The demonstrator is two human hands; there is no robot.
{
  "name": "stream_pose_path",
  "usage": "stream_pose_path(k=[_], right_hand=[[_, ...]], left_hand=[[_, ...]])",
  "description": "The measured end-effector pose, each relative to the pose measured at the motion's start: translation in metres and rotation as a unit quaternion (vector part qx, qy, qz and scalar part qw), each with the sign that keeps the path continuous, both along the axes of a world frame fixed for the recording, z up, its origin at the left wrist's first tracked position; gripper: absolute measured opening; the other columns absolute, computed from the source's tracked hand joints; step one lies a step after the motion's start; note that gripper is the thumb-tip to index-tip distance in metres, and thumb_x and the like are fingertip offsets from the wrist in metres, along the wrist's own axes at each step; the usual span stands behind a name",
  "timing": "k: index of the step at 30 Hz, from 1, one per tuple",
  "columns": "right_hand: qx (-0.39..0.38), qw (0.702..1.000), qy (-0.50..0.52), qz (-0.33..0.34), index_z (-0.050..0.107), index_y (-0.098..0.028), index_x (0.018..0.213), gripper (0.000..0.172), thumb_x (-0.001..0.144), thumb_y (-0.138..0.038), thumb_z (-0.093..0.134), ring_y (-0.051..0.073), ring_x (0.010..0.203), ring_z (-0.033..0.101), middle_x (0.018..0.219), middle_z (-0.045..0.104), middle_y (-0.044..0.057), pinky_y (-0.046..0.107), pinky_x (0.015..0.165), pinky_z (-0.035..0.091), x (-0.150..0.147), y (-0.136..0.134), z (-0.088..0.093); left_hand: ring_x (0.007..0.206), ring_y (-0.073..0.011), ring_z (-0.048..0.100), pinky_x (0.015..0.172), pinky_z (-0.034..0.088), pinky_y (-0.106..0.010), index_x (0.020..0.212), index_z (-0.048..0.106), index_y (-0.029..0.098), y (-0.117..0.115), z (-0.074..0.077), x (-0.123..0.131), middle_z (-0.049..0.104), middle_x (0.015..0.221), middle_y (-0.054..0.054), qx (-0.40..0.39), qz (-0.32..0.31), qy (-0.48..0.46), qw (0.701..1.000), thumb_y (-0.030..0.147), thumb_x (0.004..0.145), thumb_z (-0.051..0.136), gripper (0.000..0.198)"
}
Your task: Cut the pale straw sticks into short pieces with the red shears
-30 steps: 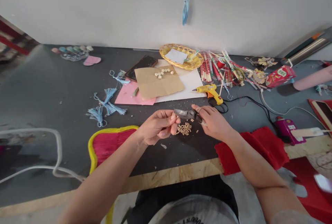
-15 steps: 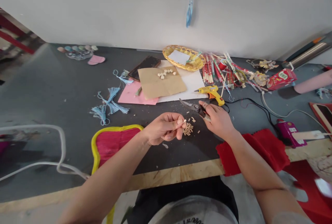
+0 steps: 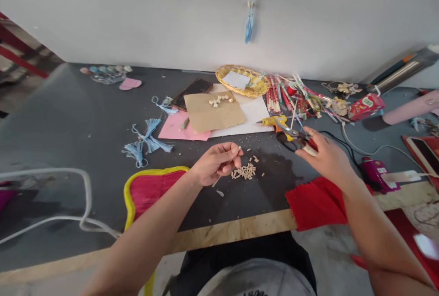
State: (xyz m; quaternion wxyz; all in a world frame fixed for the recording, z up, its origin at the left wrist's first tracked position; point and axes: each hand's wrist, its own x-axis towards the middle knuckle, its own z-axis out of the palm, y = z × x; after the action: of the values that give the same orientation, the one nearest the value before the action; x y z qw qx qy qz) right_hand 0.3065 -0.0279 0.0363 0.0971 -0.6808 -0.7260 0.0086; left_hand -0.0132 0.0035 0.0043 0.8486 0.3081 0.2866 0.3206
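Note:
My left hand (image 3: 219,162) pinches a thin pale stick (image 3: 216,181) just left of a small pile of short beige pieces (image 3: 247,171) on the dark table. The stick's tip shows between thumb and forefinger. My right hand (image 3: 324,154) is wrapped round a pair of cutters (image 3: 299,138), whose blades point up and left over the yellow glue gun (image 3: 278,122). Behind the pile, a brown paper sheet (image 3: 202,115) bears several small whitish beads (image 3: 219,100).
A wicker basket (image 3: 222,68), a bundle of wrapped sticks (image 3: 274,97) and a red carton (image 3: 366,107) stand along the back. Blue tassels (image 3: 151,138) lie left. Red cloth (image 3: 315,204) and a purple box (image 3: 377,175) are at right, with cables nearby.
My right hand has moved right with the cutters, away from my left hand. My left hand has shifted slightly, still pinching the stick. The view has tilted up a little.

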Motion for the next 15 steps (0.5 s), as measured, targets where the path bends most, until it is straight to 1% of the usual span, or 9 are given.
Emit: stream_pose_path(k=[2,5,8,10,12,14,15], right_hand=[[-0.024,0.997,-0.027,-0.062,0.038,-0.022,0.140,0.066,0.084,-0.053,0.055,0.033,0.104,0.061,0.123,0.062,0.014,0.043,0.079,0.049,0.026,-0.008,-0.005],[-0.057,0.986,-0.063,-0.144,0.039,-0.016,0.140,0.069,0.085,-0.057,0.051,0.037,0.108,0.059,0.124,0.060,0.018,0.045,0.079,0.048,0.061,-0.021,-0.020],[-0.094,0.976,-0.090,-0.175,0.040,-0.011,0.138,0.071,0.086,-0.059,0.047,0.038,0.104,0.060,0.118,0.062,0.021,0.046,0.076,0.048,0.081,-0.032,-0.033],[-0.094,0.975,-0.117,-0.163,0.045,-0.010,0.134,0.069,0.086,-0.060,0.046,0.039,0.102,0.059,0.112,0.064,0.022,0.048,0.076,0.048,0.085,-0.034,-0.034],[-0.049,0.982,-0.138,-0.121,0.053,-0.009,0.127,0.062,0.087,-0.057,0.047,0.039,0.104,0.057,0.109,0.064,0.022,0.052,0.082,0.046,0.077,-0.030,-0.025],[0.019,0.992,-0.117,-0.043,0.057,-0.011,0.122,0.050,0.091,-0.048,0.045,0.036,0.109,0.055,0.113,0.063,0.020,0.052,0.090,0.044,0.057,-0.018,-0.009],[0.047,0.996,-0.082,0.004,0.057,-0.013,0.122,0.044,0.093,-0.043,0.044,0.033,0.108,0.056,0.114,0.063,0.018,0.049,0.093,0.044,0.042,-0.008,0.000]], left_hand=[[0.035,-0.0017,0.036,0.033,0.016,-0.012,0.078,0.062,0.011,0.001,0.000,0.000,0.065,0.059,-0.003,-0.004,0.014,-0.006,1.000,0.027,0.077,0.073,0.020],[0.036,-0.0017,0.037,0.033,0.016,-0.012,0.077,0.061,0.011,0.002,0.000,0.000,0.065,0.060,-0.003,-0.014,0.035,-0.013,0.999,0.026,0.077,0.073,0.019],[0.037,-0.0016,0.037,0.033,0.017,-0.011,0.077,0.061,0.012,0.003,0.001,0.001,0.065,0.060,-0.003,-0.021,0.052,-0.014,0.998,0.025,0.075,0.074,0.019],[0.037,-0.0014,0.036,0.033,0.018,-0.011,0.077,0.061,0.012,0.003,0.000,0.001,0.065,0.060,-0.003,-0.025,0.058,-0.016,0.998,0.025,0.074,0.074,0.019],[0.037,-0.0014,0.037,0.033,0.018,-0.011,0.077,0.061,0.012,0.003,-0.001,0.002,0.065,0.060,-0.002,-0.027,0.059,-0.020,0.998,0.025,0.074,0.074,0.019],[0.037,-0.0015,0.037,0.033,0.018,-0.011,0.077,0.061,0.012,0.004,-0.003,0.002,0.065,0.061,-0.003,-0.029,0.059,-0.026,0.997,0.026,0.075,0.074,0.019],[0.037,-0.0016,0.038,0.033,0.018,-0.011,0.077,0.061,0.012,0.005,-0.004,0.002,0.065,0.061,-0.003,-0.031,0.059,-0.029,0.997,0.027,0.075,0.073,0.019]])
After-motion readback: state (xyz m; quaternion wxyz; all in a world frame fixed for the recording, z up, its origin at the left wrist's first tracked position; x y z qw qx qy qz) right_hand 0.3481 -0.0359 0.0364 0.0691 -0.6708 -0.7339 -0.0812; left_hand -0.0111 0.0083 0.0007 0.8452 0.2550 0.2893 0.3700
